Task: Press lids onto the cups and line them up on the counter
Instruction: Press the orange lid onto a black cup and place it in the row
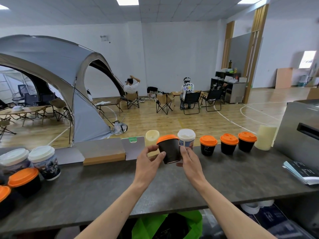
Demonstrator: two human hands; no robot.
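The dark counter [224, 176] runs the full width of the view. Along its far edge, right of centre, stand three black cups with orange lids [228, 144] in a row; a white-lidded printed cup [186, 139] stands at the left end of that row. Near the left edge sit two more white-lidded printed cups [44, 162] and two orange-lidded black cups [24, 181], not yet lined up.

The cup in hand, a black cup with an orange lid [168, 149], is held tilted at the far edge, just left of the printed cup, its base apparently off the surface. The left hand [149, 163] pinches its left wall between thumb and fingers; the right hand [189, 161] presses fingers against its right wall.

Judgement: the lid looks seated, so placing is the step in hand. Recommended: level the cup, set it down close beside the printed cup in line with the row, avoid squeezing the wall, then release.
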